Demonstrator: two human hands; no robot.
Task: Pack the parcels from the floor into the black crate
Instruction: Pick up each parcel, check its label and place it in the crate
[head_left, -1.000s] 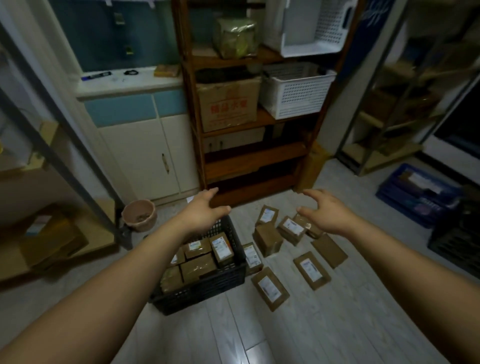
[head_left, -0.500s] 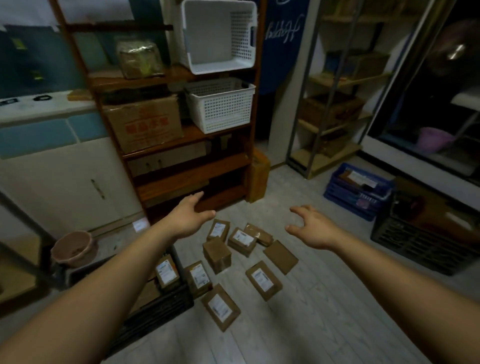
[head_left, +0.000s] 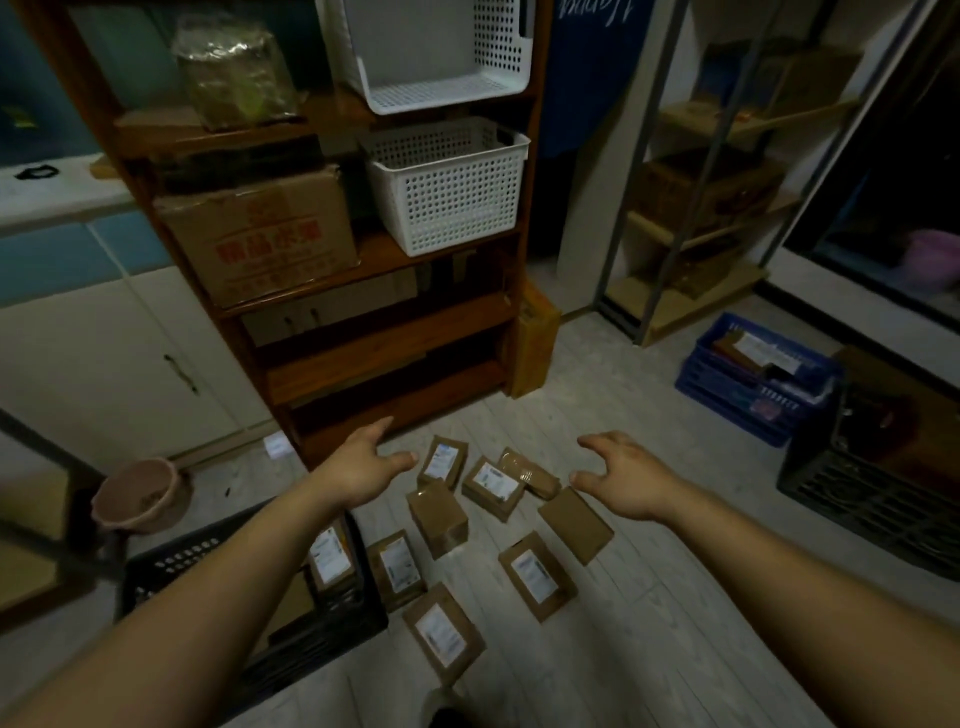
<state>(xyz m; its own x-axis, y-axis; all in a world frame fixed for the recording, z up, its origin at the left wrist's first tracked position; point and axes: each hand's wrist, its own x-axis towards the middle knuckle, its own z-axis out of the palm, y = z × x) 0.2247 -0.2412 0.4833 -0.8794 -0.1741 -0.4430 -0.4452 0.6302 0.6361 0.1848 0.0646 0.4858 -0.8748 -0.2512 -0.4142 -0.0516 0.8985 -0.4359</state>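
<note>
Reaching for more parcels (head_left: 436, 519)
My left hand (head_left: 363, 462) and right hand (head_left: 623, 483), spread empty, are moving off the crate (head_left: 176, 564).

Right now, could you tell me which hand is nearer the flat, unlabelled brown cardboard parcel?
Right. The right hand hovers beside the unlabelled parcel; the left hand is farther, to its left.
</note>
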